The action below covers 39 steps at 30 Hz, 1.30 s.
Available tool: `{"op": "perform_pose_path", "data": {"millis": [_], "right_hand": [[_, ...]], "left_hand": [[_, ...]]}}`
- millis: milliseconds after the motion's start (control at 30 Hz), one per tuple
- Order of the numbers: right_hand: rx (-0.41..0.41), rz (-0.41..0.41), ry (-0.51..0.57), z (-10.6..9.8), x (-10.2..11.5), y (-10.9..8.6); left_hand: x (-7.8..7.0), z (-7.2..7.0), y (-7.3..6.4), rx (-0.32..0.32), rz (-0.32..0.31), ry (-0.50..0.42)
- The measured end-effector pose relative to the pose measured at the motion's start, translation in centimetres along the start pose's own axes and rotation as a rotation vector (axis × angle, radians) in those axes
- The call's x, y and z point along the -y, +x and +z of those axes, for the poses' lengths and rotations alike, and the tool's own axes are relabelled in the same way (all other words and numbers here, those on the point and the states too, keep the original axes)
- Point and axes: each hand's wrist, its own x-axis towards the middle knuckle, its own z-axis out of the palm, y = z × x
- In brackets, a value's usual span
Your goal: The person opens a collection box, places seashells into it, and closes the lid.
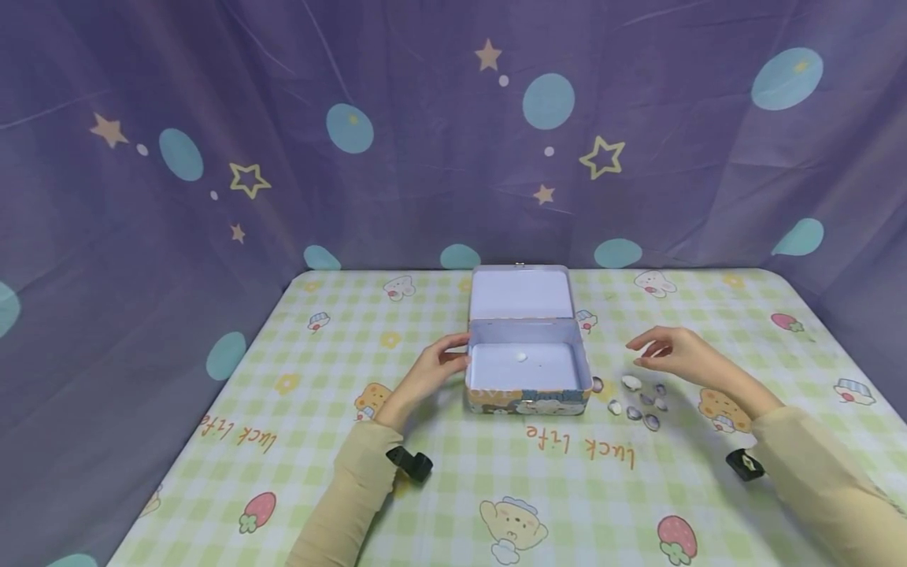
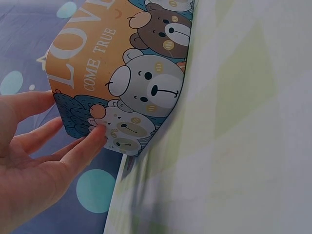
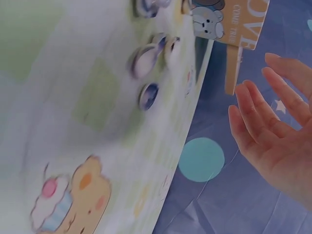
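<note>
A tin box [image 1: 527, 405] with printed bears stands on the table, its lid [image 1: 520, 293] raised at the back. Inside lies one small white shell [image 1: 521, 357]. My left hand [image 1: 438, 364] touches the box's left side; in the left wrist view its loosely extended fingertips [image 2: 100, 132] rest against the printed wall [image 2: 105, 63]. To the right of the box lie several small seashells, among them a white shell [image 1: 631, 383] and a purple-edged shell [image 1: 651, 423]. Above them hovers my right hand [image 1: 671, 352], fingers slightly bent, holding nothing. A shell [image 3: 148, 96] shows below it in the right wrist view.
A green checked cloth with cartoon prints [image 1: 513, 528] covers the table. Behind it hangs a purple curtain [image 1: 439, 94] with stars and dots. Dark straps with small cameras [image 1: 411, 465] sit at both wrists. One shell [image 1: 597, 385] lies close beside the box's right wall.
</note>
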Motion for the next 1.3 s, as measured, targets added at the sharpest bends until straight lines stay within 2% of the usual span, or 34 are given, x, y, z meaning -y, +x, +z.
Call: {"op": "perform_pose_path", "data": {"millis": [333, 500, 567, 800, 1033, 1067, 1300], "right_hand": [[0.082, 0.007, 0.032, -0.4, -0.8, -1.2], [0.118, 0.000, 0.014, -0.5, -1.2, -1.7], [0.131, 0.006, -0.001, -0.5, -1.4, -1.8], [0.163, 0.023, -0.043, -0.5, -2.0, -2.3], [0.171, 0.014, -0.070, -0.3, -2.5, -2.7], [0.169, 0.010, -0.071, -0.3, -2.6, -2.8], [0.169, 0.025, -0.072, 0.0, -3.3, -3.0]], "left_hand": [[-0.1, 0.0, -0.1, 0.000, -0.003, -0.007], [0.0, 0.0, -0.1, 0.002, 0.007, 0.005], [0.3, 0.0, 0.1, 0.000, 0.009, 0.013], [2.8, -0.2, 1.0, -0.018, 0.012, 0.004], [0.0, 0.0, -0.1, 0.005, -0.013, 0.010], [0.0, 0.0, -0.1, 0.005, -0.010, 0.012], [2.3, -0.2, 0.8, -0.016, -0.003, -0.001]]}}
